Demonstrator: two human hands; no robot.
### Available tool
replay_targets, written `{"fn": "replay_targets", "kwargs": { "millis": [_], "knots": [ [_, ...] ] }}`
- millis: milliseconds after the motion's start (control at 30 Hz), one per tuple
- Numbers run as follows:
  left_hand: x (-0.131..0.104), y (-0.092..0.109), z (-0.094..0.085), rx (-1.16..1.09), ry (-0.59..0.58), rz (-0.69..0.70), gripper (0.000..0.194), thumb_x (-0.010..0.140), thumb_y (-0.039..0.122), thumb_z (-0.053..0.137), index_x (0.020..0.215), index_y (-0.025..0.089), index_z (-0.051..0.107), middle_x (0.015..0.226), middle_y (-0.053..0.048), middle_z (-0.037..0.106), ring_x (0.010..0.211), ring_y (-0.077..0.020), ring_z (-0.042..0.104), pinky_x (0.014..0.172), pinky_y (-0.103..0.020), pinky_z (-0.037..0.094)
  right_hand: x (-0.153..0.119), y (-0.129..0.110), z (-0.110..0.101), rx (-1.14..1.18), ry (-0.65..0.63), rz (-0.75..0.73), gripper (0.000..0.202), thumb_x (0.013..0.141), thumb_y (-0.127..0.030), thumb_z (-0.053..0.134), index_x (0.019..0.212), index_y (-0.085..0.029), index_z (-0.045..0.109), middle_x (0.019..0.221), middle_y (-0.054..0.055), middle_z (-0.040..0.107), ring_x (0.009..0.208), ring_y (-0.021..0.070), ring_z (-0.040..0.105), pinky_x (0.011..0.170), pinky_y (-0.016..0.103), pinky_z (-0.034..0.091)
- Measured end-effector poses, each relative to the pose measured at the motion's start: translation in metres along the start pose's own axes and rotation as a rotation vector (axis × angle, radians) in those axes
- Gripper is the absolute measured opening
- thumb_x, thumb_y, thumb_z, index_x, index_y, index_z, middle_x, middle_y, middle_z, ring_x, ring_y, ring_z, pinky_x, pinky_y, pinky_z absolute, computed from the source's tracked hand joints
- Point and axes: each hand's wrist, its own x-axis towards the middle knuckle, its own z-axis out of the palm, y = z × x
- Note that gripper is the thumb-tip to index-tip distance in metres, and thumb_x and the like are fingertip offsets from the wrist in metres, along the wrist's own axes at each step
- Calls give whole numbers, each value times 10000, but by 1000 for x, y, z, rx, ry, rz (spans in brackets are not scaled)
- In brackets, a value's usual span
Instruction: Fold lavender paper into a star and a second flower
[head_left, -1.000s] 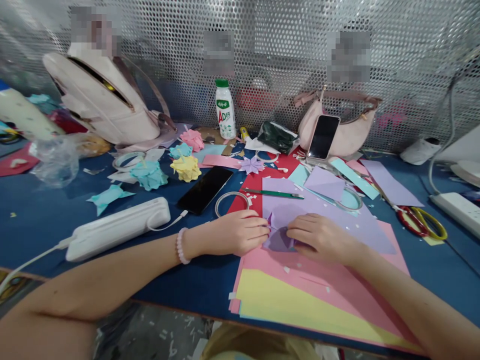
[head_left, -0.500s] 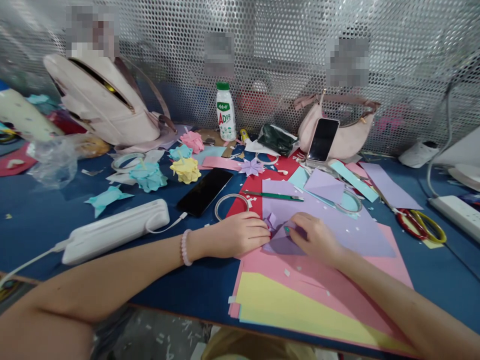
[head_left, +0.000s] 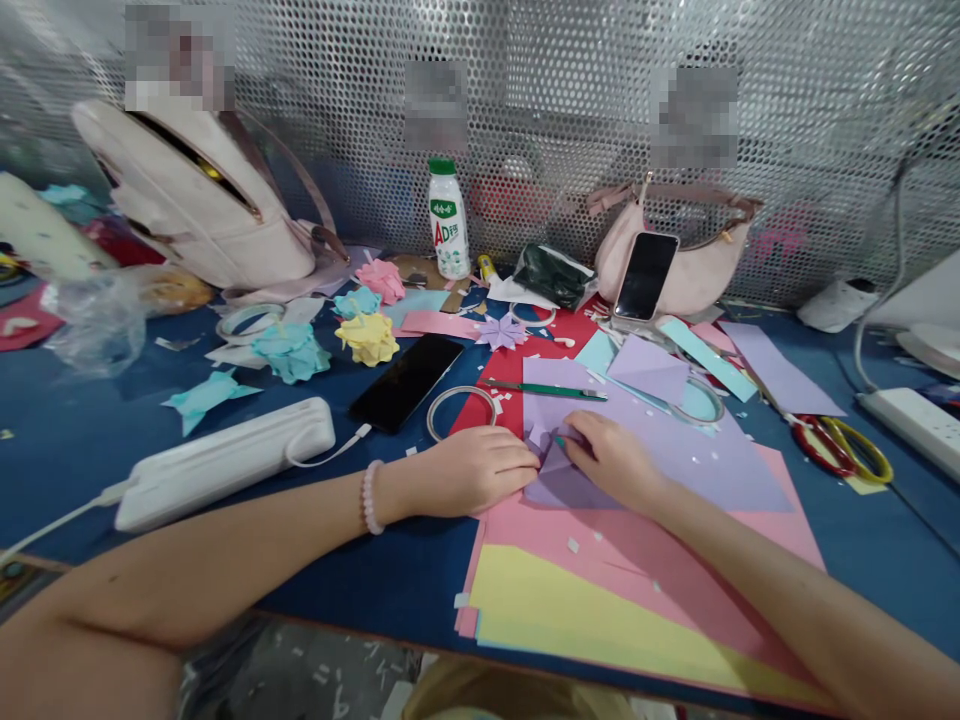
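A small folded piece of purple paper [head_left: 553, 457] is between my two hands, over a larger purple sheet [head_left: 675, 470]. My left hand [head_left: 480, 468] lies at its left side, fingers together and fingertips on it. From the right, my right hand [head_left: 611, 455] pinches it with thumb and bent fingers. The fingers partly hide the folded piece. Just beyond my hands lie a green tweezers-like tool [head_left: 551, 391] and a roll of narrow tape [head_left: 461, 412]. Under the purple sheet are pink paper [head_left: 645, 560] and yellow paper [head_left: 555, 600].
Paper flowers in yellow [head_left: 367, 340], blue [head_left: 291, 352] and purple [head_left: 501, 332] stand further back. A black phone [head_left: 409, 380] and a white power strip [head_left: 229, 462] are left. Scissors [head_left: 825, 447] lie right; a white bottle [head_left: 448, 225] stands behind.
My right hand has shifted slightly left and up, closer to my left hand, with the folded purple paper between them. My left hand stays nearly in place.
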Motion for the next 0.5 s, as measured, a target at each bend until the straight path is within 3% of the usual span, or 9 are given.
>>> {"fn": "replay_targets", "kwargs": {
  "millis": [500],
  "knots": [
    [1, -1, 0, -17, -18, -22, 250, 953, 149, 414, 1028, 117, 650, 1051, -97, 710, 943, -212, 627, 839, -349, 471, 13, -5, -4, -185, -79, -58, 123, 920, -137, 480, 951, -170, 595, 904, 57, 642, 771, 165, 597, 629, 257, 337]
  ]
}}
